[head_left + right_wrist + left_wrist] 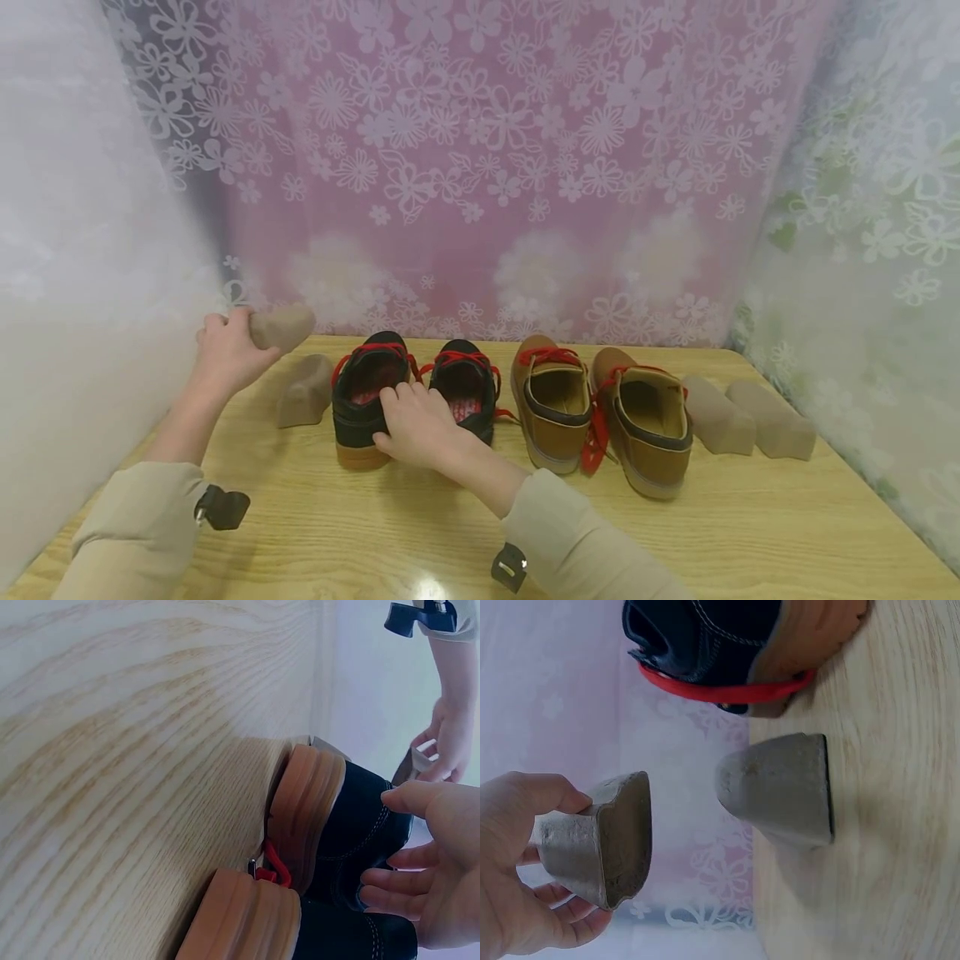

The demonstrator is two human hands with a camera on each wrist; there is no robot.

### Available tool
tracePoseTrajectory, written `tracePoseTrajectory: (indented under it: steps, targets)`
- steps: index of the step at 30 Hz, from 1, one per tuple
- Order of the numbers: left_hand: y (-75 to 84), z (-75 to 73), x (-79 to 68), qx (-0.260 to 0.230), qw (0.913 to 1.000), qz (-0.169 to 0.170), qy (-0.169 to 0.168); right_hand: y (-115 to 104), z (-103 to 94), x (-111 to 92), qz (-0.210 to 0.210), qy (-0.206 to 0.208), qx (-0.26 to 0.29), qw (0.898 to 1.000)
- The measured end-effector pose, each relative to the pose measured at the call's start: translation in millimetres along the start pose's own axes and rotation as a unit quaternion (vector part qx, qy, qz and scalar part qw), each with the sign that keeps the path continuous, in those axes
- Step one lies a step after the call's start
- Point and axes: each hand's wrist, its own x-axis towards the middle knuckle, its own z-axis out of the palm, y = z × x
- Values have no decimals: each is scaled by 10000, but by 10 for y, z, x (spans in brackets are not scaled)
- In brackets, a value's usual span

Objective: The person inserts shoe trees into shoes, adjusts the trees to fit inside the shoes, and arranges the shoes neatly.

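Observation:
My left hand (pixel 228 350) grips a grey-brown molded shoe insert (pixel 283 327) in the air at the left, thumb and fingers around its sides. In the left wrist view, the hollow end of this held insert (pixel 626 840) shows. A second matching insert (pixel 305 392) stands on the table below it, beside the left black shoe (pixel 360 433). This shoe has red laces and a tan sole. At its heel and inner side is my right hand (pixel 423 425), thumb and fingers spread apart, with fingertips near the collar. Part of the right black shoe (pixel 457 375) is hidden behind that hand.
Two brown shoes (pixel 555 433) with red laces stand to the right of the black pair. Two more inserts (pixel 780 425) lie beyond them on the wooden table (pixel 337 533). A floral curtain (pixel 480 167) hangs behind, and pale sheets (pixel 67 250) enclose both sides.

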Motion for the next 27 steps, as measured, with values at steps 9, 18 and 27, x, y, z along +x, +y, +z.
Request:
tracePoseTrajectory:
  steps: [9,18,27]
  targets:
    - [247,-45,-60,85,9996,257,2,5,22,3,-45,22,-146,9999]
    - [375,-64,-123,103,9992,317,-210,38,51,28,-197,6,-190,9996]
    - [444,-102,-196,143,9984,508,-210,41,64,29,-239,-13,-190,9995]
